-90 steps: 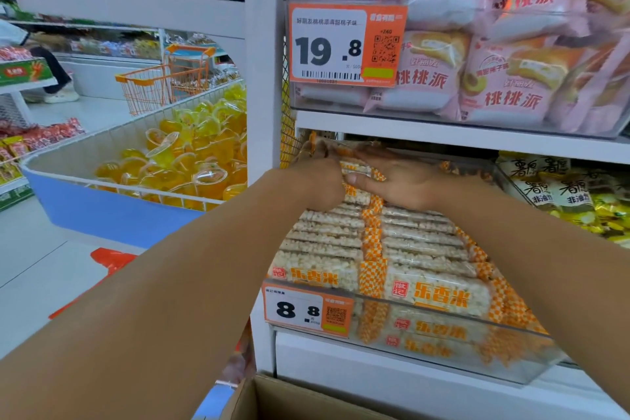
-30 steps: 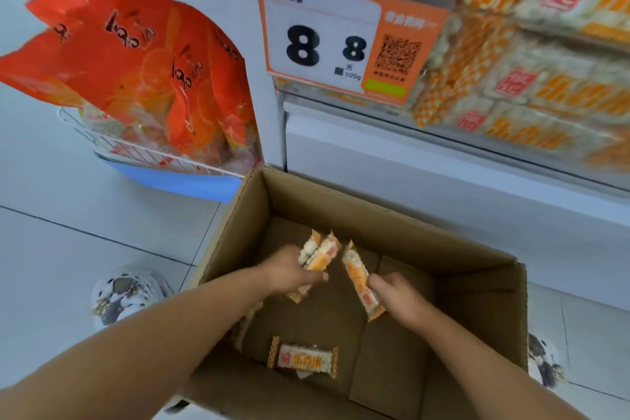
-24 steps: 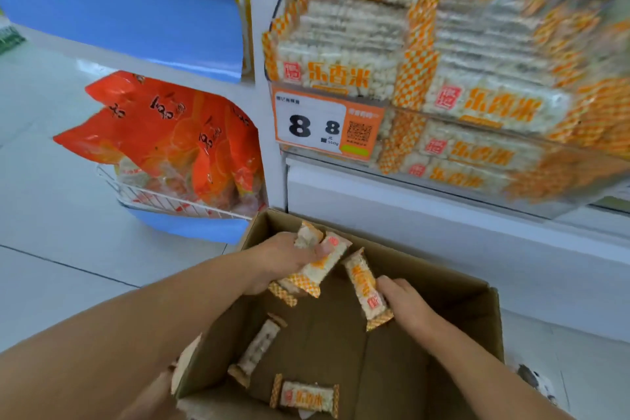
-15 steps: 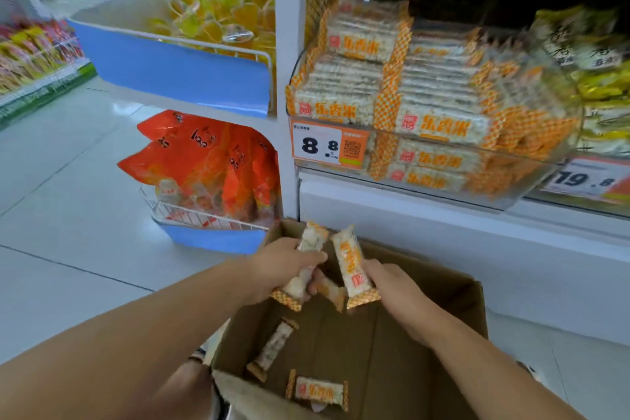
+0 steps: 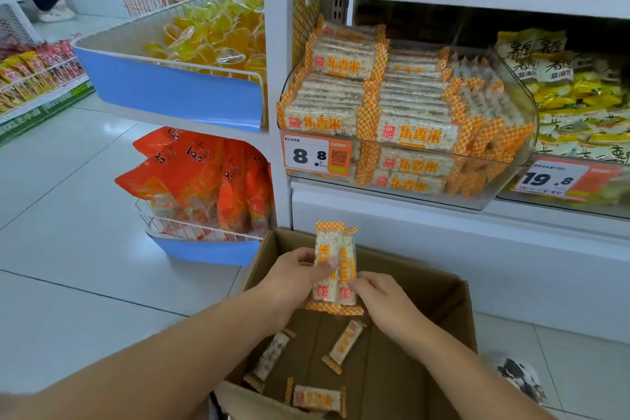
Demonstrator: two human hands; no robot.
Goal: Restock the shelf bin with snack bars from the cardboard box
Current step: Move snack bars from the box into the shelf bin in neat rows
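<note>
The left hand [image 5: 296, 278] gripped a small bundle of snack bars [image 5: 334, 266], thumb laid across their fronts and fingers curled behind, the bars standing upright with their checkered orange ends up. The right hand [image 5: 376, 297] pinched the lower right edge of the same bundle, fingertips on the wrapper, seemingly squaring the bars together. How many bars the bundle held could not be told; at least two fronts showed.

Directly below the hands sat the open cardboard box [image 5: 453, 300] on the floor, with three loose bars [image 5: 342, 344] lying on its bottom, just under the wrists. Up and to the right of the hands, well above the box, stood the clear shelf bin [image 5: 518, 160], already stacked high with the same bars, its orange price tag [image 5: 317, 155] nearest the left hand.

To do this step well, the bundle should probably be aligned flush and gripped firmly before lifting, then laid flat on a lower stack in the bin so nothing slides off.
</note>
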